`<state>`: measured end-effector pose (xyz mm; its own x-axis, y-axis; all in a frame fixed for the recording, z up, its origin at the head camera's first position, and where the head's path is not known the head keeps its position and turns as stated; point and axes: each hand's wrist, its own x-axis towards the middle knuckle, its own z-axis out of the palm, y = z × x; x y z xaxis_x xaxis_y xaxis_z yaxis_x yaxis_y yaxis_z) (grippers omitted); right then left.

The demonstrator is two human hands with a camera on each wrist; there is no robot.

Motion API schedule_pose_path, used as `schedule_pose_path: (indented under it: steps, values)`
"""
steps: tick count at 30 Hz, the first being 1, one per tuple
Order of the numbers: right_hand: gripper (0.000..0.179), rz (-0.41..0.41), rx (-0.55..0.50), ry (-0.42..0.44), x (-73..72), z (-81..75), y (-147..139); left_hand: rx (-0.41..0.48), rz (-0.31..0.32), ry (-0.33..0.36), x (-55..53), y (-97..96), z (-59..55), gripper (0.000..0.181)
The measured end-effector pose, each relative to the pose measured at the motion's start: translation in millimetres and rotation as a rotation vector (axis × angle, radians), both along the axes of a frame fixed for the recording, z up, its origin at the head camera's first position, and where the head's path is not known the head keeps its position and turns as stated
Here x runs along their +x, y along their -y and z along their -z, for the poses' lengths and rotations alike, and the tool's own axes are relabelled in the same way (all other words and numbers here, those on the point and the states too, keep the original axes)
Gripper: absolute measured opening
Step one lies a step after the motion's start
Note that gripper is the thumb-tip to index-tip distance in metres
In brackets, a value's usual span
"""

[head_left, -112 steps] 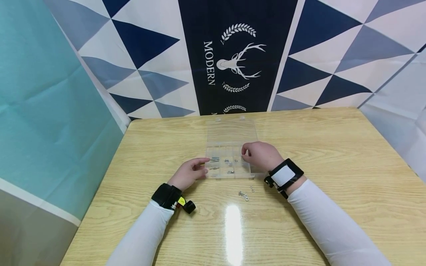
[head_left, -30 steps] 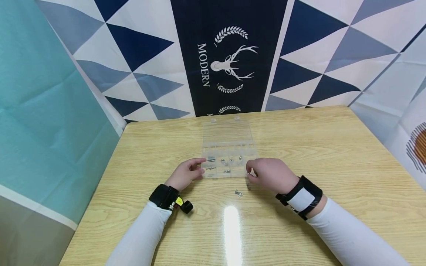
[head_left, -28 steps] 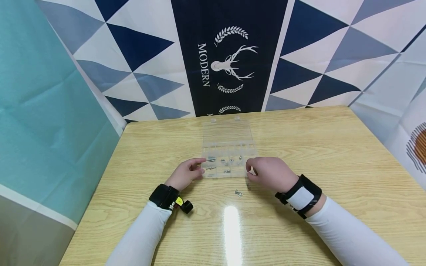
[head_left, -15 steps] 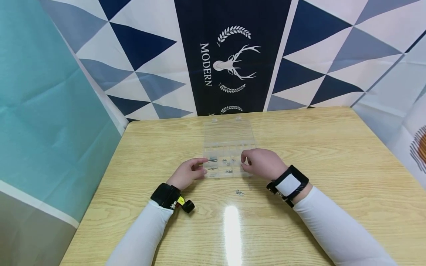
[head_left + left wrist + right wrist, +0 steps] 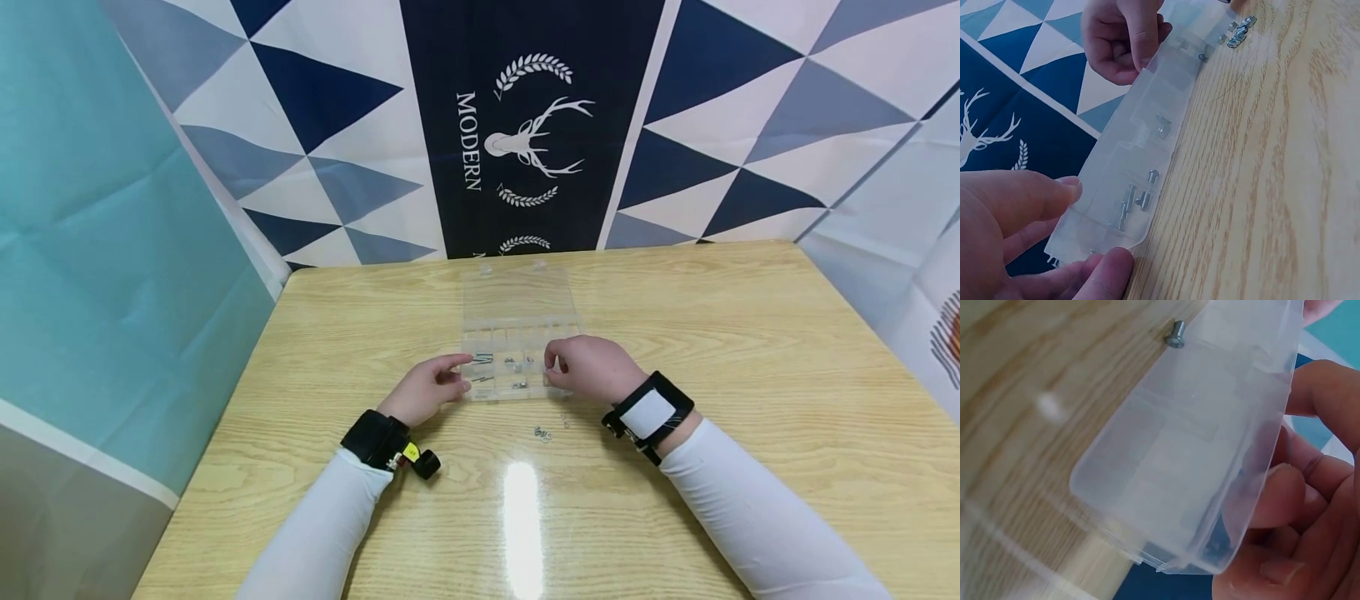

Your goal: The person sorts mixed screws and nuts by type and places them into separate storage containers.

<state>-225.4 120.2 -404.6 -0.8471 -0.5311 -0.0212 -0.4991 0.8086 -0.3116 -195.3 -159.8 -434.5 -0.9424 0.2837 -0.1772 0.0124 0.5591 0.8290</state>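
A clear plastic compartment box (image 5: pixel 486 397) lies on the table with its lid raised at the back. My left hand (image 5: pixel 416 396) grips its left end, index finger on top and thumb low at the front, as the left wrist view shows. Over the right-hand compartments is my right hand (image 5: pixel 596 362), its fingers bent; whether they pinch any small part is hidden. Silver screws (image 5: pixel 1130 200) lie in the left compartments. In the right wrist view, a single short screw (image 5: pixel 1175 334) appears beyond two bare-looking compartments.
Small metal pieces (image 5: pixel 543 433) lie in a cluster on the wooden table (image 5: pixel 337 325) in front of the box. Slightly right of them are tiny rings (image 5: pixel 566 423). A patterned cloth (image 5: pixel 330 83) hangs behind the table.
From the tabletop at the box's front right corner, my right hand has moved up and left over the right compartments. My left hand has kept its place on the box.
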Motion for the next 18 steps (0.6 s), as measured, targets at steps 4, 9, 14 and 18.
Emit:
schedule_pose_path:
  steps: [4, 9, 14, 18]
  values:
    - [0.009, -0.008, 0.009, -0.002, 0.7, 0.5, -0.3, -0.041, 0.028, -0.014, 1.3, -1.7, -2.3, 0.042]
    - [0.009, -0.015, 0.014, -0.009, 1.4, -0.1, -0.7, -0.049, 0.035, -0.023, 2.9, -3.6, -4.4, 0.045]
    - [0.009, -0.020, 0.013, -0.008, 2.1, -1.6, -0.7, -0.030, 0.024, -0.025, 4.1, -4.8, -4.6, 0.048]
    - [0.009, -0.022, 0.011, -0.007, 2.4, -2.4, -0.4, -0.022, 0.028, -0.023, 4.5, -4.8, -5.4, 0.049]
